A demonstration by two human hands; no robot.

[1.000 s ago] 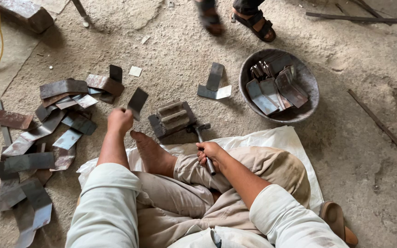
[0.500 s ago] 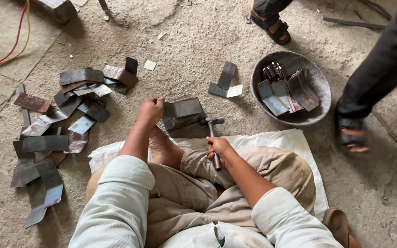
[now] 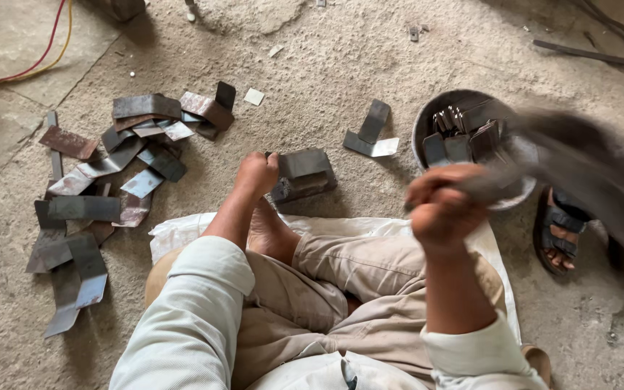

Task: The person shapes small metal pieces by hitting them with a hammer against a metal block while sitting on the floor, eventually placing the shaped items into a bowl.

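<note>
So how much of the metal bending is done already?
Some bent pieces already sit in the round pan. Now the left hand holds a plate on the block, while the right hand is raised with a blurred hammer. A big pile of flat plates lies alongside.

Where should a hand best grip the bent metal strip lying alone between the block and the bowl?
Grip the bent metal strip by its raised dark leg, coming from above. That leg stands up off the floor, so fingers can close on both faces, while the pale leg lies flat.
</note>
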